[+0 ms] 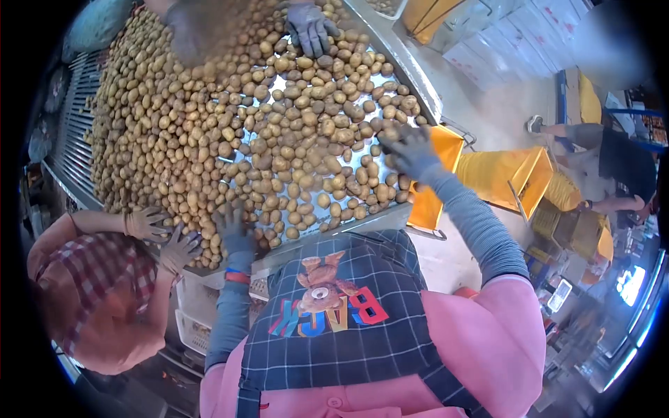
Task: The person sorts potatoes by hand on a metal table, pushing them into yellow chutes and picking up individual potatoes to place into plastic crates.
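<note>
Potatoes point(279, 139), small, round and tan-skinned, lie heaped across the slatted metal sorting desk point(70, 146), thick at upper left and thinning to single tubers toward the lower right edge. I read my right hand point(412, 152), in a grey knit glove, at right of centre, fingers spread and released, their tips touching tubers at the heap's right margin; the potatoes lie up and left of that palm. My left hand point(235, 233), likewise gloved, hovers blurred over the near edge at lower centre; whether its fingers grip anything I cannot tell. The right hand is the nearer to the sparse tubers. A co-worker's two beige-gloved hands point(162, 237) rest on the heap at lower left; another grey glove point(309, 29) presses potatoes at the top. Yellow plastic crates point(509, 174) stand right of the desk.
</note>
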### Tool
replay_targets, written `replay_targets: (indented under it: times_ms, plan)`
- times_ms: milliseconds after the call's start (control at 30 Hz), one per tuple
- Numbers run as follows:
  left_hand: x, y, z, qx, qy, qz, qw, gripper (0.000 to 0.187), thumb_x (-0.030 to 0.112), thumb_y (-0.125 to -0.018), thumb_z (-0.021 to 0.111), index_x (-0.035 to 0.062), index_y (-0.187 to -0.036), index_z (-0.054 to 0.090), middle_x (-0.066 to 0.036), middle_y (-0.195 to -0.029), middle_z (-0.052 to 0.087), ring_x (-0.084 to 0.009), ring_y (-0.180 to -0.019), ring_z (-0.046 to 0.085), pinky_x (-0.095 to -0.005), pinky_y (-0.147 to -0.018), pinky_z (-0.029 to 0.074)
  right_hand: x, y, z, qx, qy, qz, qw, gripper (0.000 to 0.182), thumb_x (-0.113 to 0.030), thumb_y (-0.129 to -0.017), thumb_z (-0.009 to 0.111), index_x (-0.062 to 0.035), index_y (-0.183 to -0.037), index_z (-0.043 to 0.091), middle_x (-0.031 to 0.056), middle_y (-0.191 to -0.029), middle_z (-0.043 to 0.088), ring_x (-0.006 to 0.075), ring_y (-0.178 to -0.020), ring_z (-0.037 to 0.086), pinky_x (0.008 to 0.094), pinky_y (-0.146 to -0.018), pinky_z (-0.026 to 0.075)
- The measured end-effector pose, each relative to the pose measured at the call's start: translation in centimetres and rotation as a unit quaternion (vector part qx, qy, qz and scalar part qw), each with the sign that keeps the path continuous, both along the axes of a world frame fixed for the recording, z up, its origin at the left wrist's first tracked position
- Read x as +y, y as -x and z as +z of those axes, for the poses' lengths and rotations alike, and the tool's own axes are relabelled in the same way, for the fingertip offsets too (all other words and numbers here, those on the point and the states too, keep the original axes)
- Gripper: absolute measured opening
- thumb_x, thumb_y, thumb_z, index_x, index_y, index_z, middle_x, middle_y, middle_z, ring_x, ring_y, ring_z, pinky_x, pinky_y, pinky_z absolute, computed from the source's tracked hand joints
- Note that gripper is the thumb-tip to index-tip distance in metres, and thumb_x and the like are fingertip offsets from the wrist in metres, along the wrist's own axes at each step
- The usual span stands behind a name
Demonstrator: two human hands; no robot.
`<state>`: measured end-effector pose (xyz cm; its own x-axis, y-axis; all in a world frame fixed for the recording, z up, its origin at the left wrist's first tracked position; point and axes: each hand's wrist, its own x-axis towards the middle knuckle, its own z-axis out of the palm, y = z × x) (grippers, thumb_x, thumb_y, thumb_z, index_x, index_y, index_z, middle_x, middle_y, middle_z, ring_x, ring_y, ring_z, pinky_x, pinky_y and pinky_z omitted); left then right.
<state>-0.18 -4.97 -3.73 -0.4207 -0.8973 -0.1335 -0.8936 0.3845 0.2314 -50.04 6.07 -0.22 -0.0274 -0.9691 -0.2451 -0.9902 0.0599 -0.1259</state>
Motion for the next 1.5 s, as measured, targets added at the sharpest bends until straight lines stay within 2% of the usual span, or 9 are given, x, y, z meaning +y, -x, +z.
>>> replay_targets:
  times_ms: [200, 333, 667, 700, 900, 1000, 1067, 1333, 1500]
  plan:
    - [1.3, 12.3, 1.1, 0.045, -0.028, -0.036, 0.998, 0.074, 0.013, -0.069, 0.074, 0.0204, -0.141, 0.055, -0.023, -0.163, 0.014, -0.0524, -0.147, 0.007, -0.0628, -0.118, 0.008, -9.2, -4.6, -2.9, -0.048, 0.085, -0.232, 0.968, 0.055, -0.052, -0.092, 0.053, -0.0324, -0.144, 0.05, 0.031, -0.157, 0.026, 0.0422, -0.149, 0.021, 0.0618, -0.118, 0.007]
    - [-1.2, 10.4, 0.8, 0.206, -0.071, -0.112, 0.97, 0.06, 0.006, -0.074, 0.072, 0.0142, -0.133, 0.061, -0.021, -0.154, 0.036, -0.0426, -0.143, 0.031, -0.0526, -0.115, 0.03, -7.2, -9.7, -3.8, -0.114, 0.123, -0.169, 0.971, 0.051, -0.051, -0.094, 0.05, -0.0327, -0.142, 0.052, 0.0273, -0.159, 0.025, 0.0412, -0.15, 0.018, 0.063, -0.119, 0.005]
    - [4.9, -2.2, 4.4, 0.398, -0.171, 0.287, 0.854, 0.039, 0.003, -0.091, 0.053, -0.0004, -0.129, 0.063, -0.008, -0.106, 0.07, -0.0088, -0.081, 0.062, -0.0225, -0.066, 0.051, 0.1, -8.7, 2.4, -0.109, -0.158, -0.125, 0.973, 0.045, -0.036, -0.084, 0.068, -0.0233, -0.127, 0.064, 0.0095, -0.119, 0.067, 0.0329, -0.108, 0.065, 0.0437, -0.093, 0.051]
    - [6.0, -0.7, 3.8, 0.54, -0.233, 0.341, 0.733, 0.032, 0.008, -0.091, 0.053, -0.0011, -0.119, 0.067, -0.005, -0.108, 0.069, -0.0067, -0.079, 0.061, -0.0217, -0.06, 0.049, -0.8, -10.3, 2.0, -0.103, -0.146, -0.138, 0.974, 0.044, -0.037, -0.082, 0.069, -0.0211, -0.123, 0.066, 0.01, -0.118, 0.068, 0.0324, -0.109, 0.065, 0.0432, -0.094, 0.05]
    - [6.0, 6.0, 4.0, 0.336, -0.148, 0.032, 0.93, 0.025, 0.007, -0.075, 0.07, 0.0042, -0.101, 0.07, -0.013, -0.111, 0.069, -0.0259, -0.078, 0.069, -0.0358, -0.067, 0.057, -5.4, -7.1, -2.2, -0.172, -0.176, -0.141, 0.959, 0.03, -0.034, -0.079, 0.07, -0.0104, -0.095, 0.076, 0.0139, -0.099, 0.074, 0.0322, -0.093, 0.071, 0.042, -0.084, 0.055]
    - [5.6, 7.4, 3.5, 0.415, -0.09, -0.057, 0.904, 0.03, 0.005, -0.079, 0.067, 0.0039, -0.109, 0.069, -0.013, -0.11, 0.07, -0.0233, -0.076, 0.069, -0.0345, -0.064, 0.056, -3.8, -10.1, 0.6, -0.154, -0.26, -0.093, 0.949, 0.047, -0.036, -0.078, 0.07, -0.007, -0.115, 0.066, 0.0197, -0.114, 0.069, 0.0352, -0.106, 0.066, 0.0426, -0.092, 0.052]
    - [5.7, 7.7, 5.1, 0.544, -0.454, 0.276, 0.65, 0.036, 0.006, -0.087, 0.06, 0.0038, -0.122, 0.066, -0.014, -0.11, 0.069, -0.0219, -0.081, 0.069, -0.0323, -0.064, 0.056, -1.8, -12.3, 1.0, -0.189, -0.207, -0.082, 0.956, 0.05, -0.042, -0.078, 0.069, -0.0064, -0.114, 0.065, 0.02, -0.113, 0.069, 0.0355, -0.107, 0.066, 0.0436, -0.092, 0.051]
    - [5.4, 5.9, 6.7, 0.498, -0.37, 0.098, 0.778, 0.05, 0.032, -0.1, 0.052, 0.0052, -0.143, 0.048, -0.014, -0.121, 0.063, -0.0167, -0.084, 0.068, -0.0294, -0.062, 0.056, -1.4, -11.3, -0.5, -0.36, 0.007, -0.345, 0.867, 0.059, -0.045, -0.078, 0.073, -0.0042, -0.12, 0.066, 0.0187, -0.111, 0.07, 0.0304, -0.102, 0.068, 0.0392, -0.091, 0.052]
    - [5.8, 5.8, 1.3, 0.532, -0.486, 0.183, 0.669, 0.045, 0.03, -0.1, 0.052, 0.0055, -0.137, 0.055, -0.009, -0.121, 0.065, -0.0138, -0.096, 0.065, -0.0306, -0.079, 0.056, -11.3, -9.5, -0.3, -0.132, -0.01, -0.224, 0.966, 0.048, -0.025, -0.083, 0.06, -0.0115, -0.129, 0.061, 0.0203, -0.12, 0.066, 0.0397, -0.109, 0.064, 0.0475, -0.095, 0.05]
